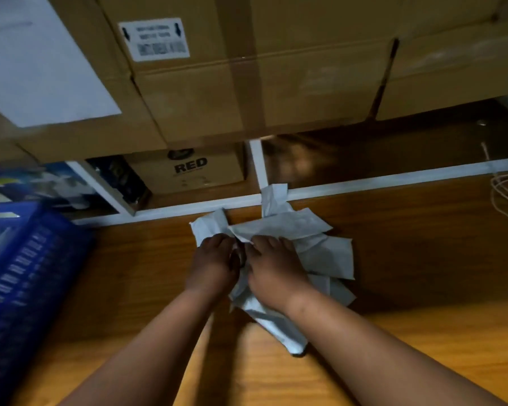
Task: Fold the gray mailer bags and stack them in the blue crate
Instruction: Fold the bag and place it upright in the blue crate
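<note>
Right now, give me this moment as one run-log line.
stage: folding | left hand: on gray mailer bags | right hand: on same pile | pile: wooden table | blue crate: left, contents unclear

- mailer bags (pixel 320 247): pale gray, centre frame
- crate (pixel 27 259): blue, slotted lattice, left edge
- table (pixel 408 259): orange-brown wood grain
- cardboard boxes (pixel 247 68): tan, white labels, top

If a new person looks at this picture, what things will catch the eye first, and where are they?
First, the left hand and right hand on a loose heap of gray mailer bags in the middle of the wooden table. Next, the blue crate at the left edge. Large cardboard boxes fill the top.
</note>
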`<state>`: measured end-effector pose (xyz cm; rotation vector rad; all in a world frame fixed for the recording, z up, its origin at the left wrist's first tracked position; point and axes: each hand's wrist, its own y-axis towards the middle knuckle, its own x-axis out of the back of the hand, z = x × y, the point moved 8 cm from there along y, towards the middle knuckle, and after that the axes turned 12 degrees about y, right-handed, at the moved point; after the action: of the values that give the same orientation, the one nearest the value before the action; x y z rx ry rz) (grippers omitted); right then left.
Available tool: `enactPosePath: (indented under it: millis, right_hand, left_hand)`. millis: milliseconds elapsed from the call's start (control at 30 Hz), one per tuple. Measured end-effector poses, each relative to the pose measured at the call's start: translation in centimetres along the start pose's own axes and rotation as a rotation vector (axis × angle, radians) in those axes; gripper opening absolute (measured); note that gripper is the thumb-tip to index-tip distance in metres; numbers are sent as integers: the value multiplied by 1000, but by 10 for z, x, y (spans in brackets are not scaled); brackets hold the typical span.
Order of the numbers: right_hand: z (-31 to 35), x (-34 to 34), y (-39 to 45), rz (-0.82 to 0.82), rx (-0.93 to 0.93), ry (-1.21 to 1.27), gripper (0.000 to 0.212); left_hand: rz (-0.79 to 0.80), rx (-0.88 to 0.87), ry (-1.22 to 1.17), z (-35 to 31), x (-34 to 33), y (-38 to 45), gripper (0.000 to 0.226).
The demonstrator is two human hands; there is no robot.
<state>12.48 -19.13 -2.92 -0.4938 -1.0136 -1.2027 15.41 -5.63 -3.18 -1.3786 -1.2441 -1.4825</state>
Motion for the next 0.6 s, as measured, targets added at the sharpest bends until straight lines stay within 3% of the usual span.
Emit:
enactPosePath:
  millis: [167,400,533,600]
  right_hand:
    - [87,-51,-29,113,99,-108,40]
    - [192,-121,-51,227,204,-81,53]
    - [226,-150,-59,310,166,127,40]
    - [219,-149,-64,243,98,163,40]
  left_hand:
    - [78,119,-18,74,5,-70,32]
    - [40,348,-189,167,15,-154,27]
    - [71,335,-129,207,9,-194,33]
    - [66,272,-23,216,5,-208,41]
